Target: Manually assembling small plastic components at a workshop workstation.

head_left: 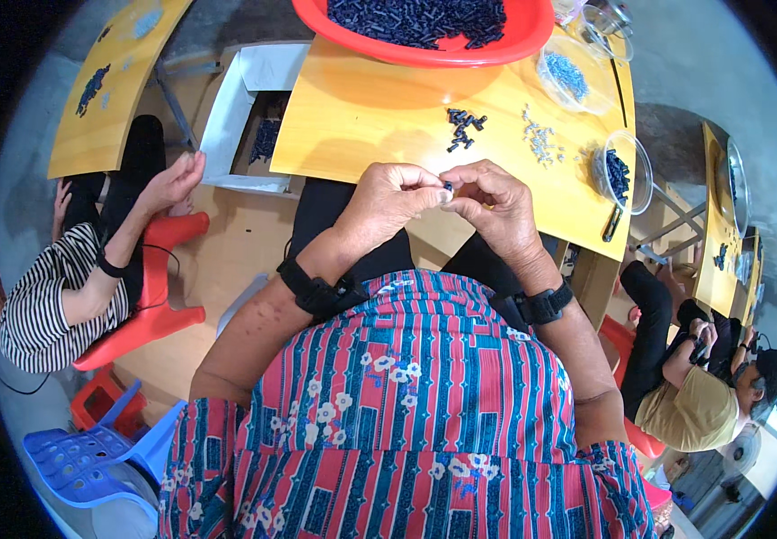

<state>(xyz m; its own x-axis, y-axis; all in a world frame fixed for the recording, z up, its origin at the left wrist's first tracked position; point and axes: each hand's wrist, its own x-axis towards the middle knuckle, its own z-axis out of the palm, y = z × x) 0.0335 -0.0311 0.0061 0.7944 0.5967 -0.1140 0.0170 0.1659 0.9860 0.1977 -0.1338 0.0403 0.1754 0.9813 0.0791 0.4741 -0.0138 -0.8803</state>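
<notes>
Over the near edge of the yellow table [362,117], my two hands meet fingertip to fingertip. My left hand [397,199] is closed, thumb and forefinger pinching a small dark cylindrical part [448,186]. From the other side my right hand [498,205] is also closed, its thumb and fingertips pressed at the same part. Most of the part is covered by the fingers. Just beyond lies a small pile of dark cylindrical parts [460,139]. To its right, small clear or silvery pieces [541,142] are scattered on the tabletop.
A red basin [424,58] of dark parts stands at the far edge. On the right are a clear tub [546,79] with blue pieces and a clear container [647,184] with dark parts. A white box [227,117] sits left. Other people work at tables on both sides.
</notes>
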